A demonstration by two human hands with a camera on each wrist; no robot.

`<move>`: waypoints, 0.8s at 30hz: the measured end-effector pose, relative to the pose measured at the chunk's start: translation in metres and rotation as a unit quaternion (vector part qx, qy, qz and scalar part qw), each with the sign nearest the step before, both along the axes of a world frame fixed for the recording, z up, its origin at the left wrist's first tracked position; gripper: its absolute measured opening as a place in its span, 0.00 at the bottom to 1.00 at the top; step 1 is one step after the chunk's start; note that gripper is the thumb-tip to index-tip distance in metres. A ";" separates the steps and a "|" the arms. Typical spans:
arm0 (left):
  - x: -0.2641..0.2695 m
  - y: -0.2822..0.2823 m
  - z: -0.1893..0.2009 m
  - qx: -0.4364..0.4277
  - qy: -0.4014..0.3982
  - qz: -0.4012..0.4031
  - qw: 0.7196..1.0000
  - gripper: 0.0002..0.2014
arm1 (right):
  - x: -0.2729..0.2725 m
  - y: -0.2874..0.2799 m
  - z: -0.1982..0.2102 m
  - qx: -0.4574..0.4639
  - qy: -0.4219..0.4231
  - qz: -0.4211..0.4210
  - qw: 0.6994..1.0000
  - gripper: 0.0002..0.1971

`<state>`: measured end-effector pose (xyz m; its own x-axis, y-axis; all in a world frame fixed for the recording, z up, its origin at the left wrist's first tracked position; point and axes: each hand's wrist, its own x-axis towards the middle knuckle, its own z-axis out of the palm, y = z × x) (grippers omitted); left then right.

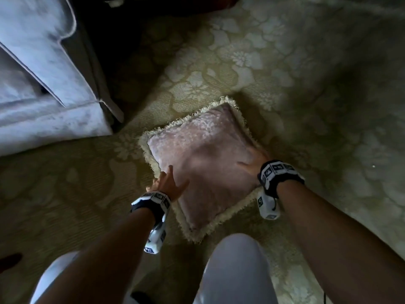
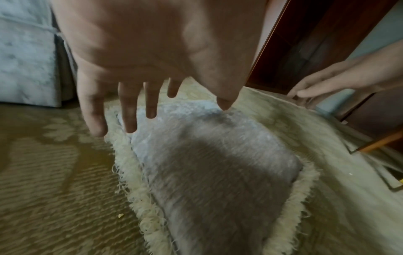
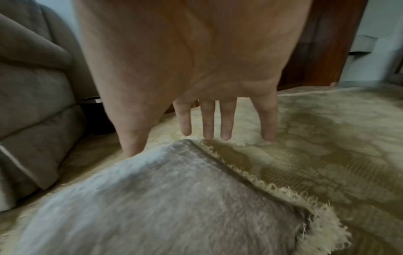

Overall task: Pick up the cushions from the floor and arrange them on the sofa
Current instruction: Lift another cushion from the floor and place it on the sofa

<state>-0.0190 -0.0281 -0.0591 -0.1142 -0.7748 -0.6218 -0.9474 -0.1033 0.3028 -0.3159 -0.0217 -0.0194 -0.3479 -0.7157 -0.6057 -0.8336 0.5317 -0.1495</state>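
Item: fringed velvet cushion, flat on patterned carpet near sofa. Left hand and right hand flank it, fingers spread, gripping nothing. Risk: lifting by fringe alone (loose threads) could slip or tear.

We find the head view dim, its corners falling to near black. Light reaches the carpet from the upper right. A soft shadow crosses the cushion. Both wrist views show motion blur, with the near palms out of focus and straight lines bowed at the edges.
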 end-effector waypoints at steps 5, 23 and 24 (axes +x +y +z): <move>-0.004 0.004 -0.069 0.037 0.023 0.075 0.996 0.52 | -0.031 0.012 -0.072 0.026 0.007 -0.055 0.998 0.58; -0.028 0.037 -0.140 0.140 0.200 0.361 0.900 0.57 | -0.064 0.036 -0.150 -0.020 0.012 -0.192 0.981 0.70; -0.029 0.037 -0.140 0.149 0.192 0.355 0.903 0.55 | -0.067 0.033 -0.154 -0.031 0.008 -0.200 0.979 0.73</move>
